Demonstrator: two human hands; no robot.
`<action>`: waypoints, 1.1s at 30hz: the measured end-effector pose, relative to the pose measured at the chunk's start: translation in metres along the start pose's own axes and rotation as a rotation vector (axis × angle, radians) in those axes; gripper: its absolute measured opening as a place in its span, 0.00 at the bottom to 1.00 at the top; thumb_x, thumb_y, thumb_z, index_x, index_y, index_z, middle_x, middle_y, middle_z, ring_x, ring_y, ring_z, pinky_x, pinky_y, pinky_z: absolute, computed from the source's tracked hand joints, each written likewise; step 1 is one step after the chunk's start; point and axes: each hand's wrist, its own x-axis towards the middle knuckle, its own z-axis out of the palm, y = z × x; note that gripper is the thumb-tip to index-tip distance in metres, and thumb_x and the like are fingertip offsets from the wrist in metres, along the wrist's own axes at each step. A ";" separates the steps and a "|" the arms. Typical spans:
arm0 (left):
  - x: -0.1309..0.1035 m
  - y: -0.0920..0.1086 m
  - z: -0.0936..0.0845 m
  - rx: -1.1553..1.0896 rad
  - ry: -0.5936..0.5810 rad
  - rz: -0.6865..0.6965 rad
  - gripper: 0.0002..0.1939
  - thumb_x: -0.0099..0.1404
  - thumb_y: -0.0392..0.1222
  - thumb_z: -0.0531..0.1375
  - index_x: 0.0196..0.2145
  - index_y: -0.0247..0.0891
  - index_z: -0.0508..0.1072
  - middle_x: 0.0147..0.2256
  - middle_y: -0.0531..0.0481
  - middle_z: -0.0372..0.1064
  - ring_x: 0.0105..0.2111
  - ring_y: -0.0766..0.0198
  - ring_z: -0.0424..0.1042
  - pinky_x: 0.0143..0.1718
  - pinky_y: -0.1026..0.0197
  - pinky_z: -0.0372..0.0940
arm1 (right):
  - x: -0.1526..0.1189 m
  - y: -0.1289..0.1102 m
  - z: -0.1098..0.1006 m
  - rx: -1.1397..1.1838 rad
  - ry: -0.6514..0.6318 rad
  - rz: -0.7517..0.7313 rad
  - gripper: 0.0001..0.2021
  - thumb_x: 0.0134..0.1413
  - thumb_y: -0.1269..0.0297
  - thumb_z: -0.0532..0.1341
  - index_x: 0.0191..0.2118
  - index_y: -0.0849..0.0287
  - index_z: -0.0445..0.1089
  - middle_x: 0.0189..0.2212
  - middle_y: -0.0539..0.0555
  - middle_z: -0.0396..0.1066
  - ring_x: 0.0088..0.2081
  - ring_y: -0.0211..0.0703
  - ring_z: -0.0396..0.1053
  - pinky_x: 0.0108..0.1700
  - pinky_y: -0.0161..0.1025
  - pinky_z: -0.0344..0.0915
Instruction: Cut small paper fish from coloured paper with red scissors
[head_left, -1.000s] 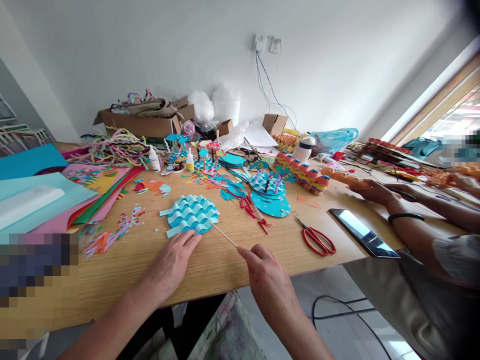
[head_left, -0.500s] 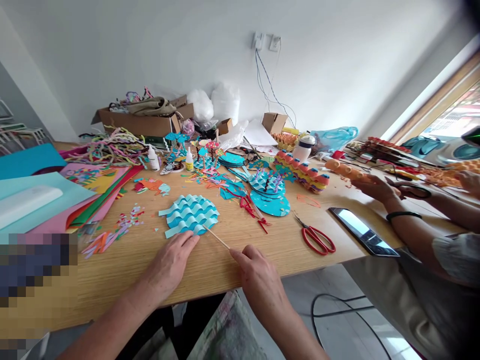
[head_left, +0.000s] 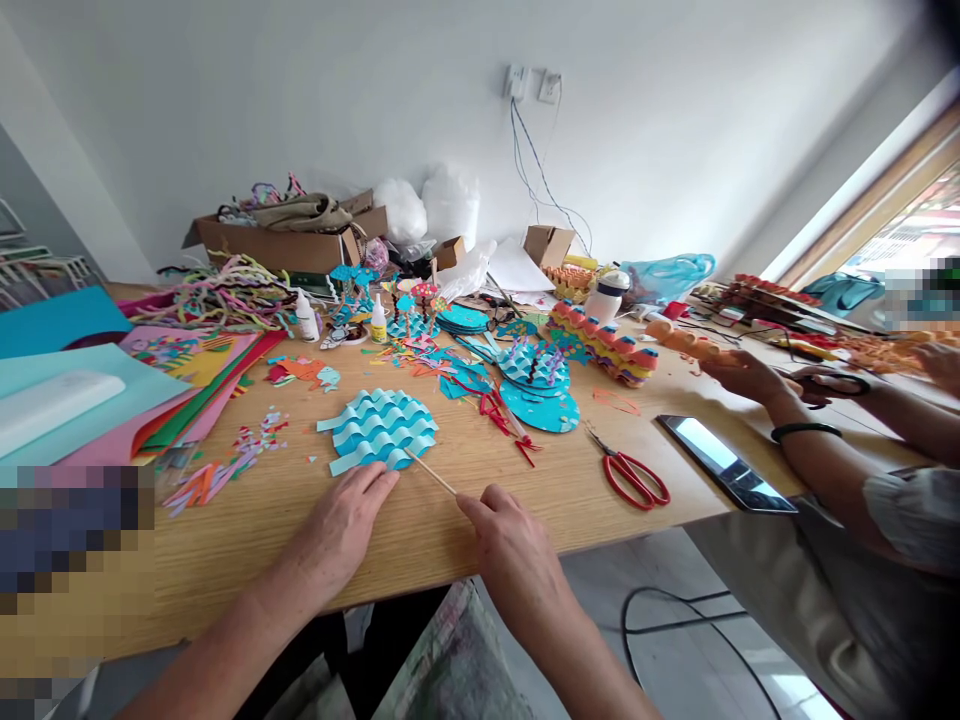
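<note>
A round blue paper disc [head_left: 384, 428] lies on the table before me, crossed by rows of wavy pale-blue paper strips whose ends stick out at the left. The fingers of my left hand [head_left: 341, 520] are together and closed at the disc's near edge, touching the lowest strip; the thumb is hidden. My right hand [head_left: 514, 535] pinches a thin wooden stick [head_left: 433, 472] between thumb and fingers. The stick's far tip meets the disc's lower right edge, near the lowest strip.
Red-handled scissors [head_left: 634, 480] and a tablet [head_left: 724, 465] lie to the right. Glue bottles [head_left: 307, 318], finished blue discs [head_left: 540, 403] and paper scraps [head_left: 255, 445] spread behind and left. At the right, a co-worker's hands [head_left: 750, 380] hold an orange carton piece and scissors.
My right hand has shifted slightly left with the stick. My left hand and the disc stay put. The co-worker's scissors have moved a little.
</note>
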 end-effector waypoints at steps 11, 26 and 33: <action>-0.004 -0.006 0.008 -0.052 0.012 0.015 0.25 0.56 0.23 0.44 0.47 0.36 0.69 0.45 0.44 0.68 0.44 0.61 0.67 0.47 0.56 0.65 | 0.004 -0.020 -0.030 -0.190 -0.113 -0.054 0.14 0.52 0.79 0.50 0.39 0.61 0.68 0.34 0.57 0.68 0.35 0.44 0.68 0.26 0.35 0.52; -0.003 -0.004 0.004 -0.077 -0.026 -0.026 0.26 0.55 0.22 0.43 0.47 0.33 0.69 0.46 0.42 0.68 0.46 0.59 0.67 0.48 0.54 0.64 | -0.004 -0.001 -0.004 -0.064 -0.019 -0.004 0.16 0.49 0.78 0.49 0.37 0.54 0.69 0.30 0.52 0.66 0.32 0.40 0.66 0.26 0.35 0.45; -0.004 -0.005 0.008 -0.094 0.005 -0.024 0.25 0.56 0.23 0.44 0.47 0.35 0.69 0.45 0.42 0.68 0.45 0.59 0.67 0.48 0.55 0.64 | -0.013 0.001 0.001 -0.009 -0.001 0.000 0.19 0.48 0.78 0.49 0.41 0.53 0.69 0.31 0.52 0.66 0.33 0.41 0.66 0.27 0.35 0.46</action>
